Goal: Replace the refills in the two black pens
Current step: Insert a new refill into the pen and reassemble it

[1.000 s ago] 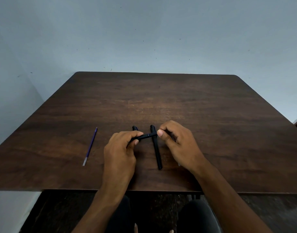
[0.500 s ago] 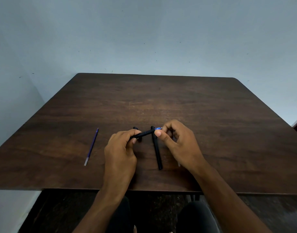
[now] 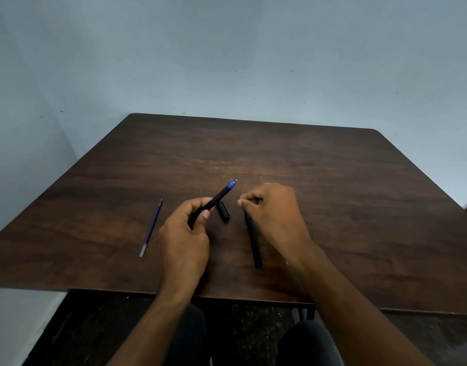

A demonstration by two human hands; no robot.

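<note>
Left hand gripping uncapped pen, blue tip raised. Right hand pinched, contents unclear, over second pen. Cap, refill on desk.

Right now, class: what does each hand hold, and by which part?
The left hand grips an uncapped black pen around the lower barrel, blue tip pointing away. The right hand is pinched shut above the second pen; whether it holds anything cannot be told.

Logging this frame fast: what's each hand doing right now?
Left hand: closed around the uncapped black pen.
Right hand: fingertips pinched; whether it holds anything cannot be told.
</note>
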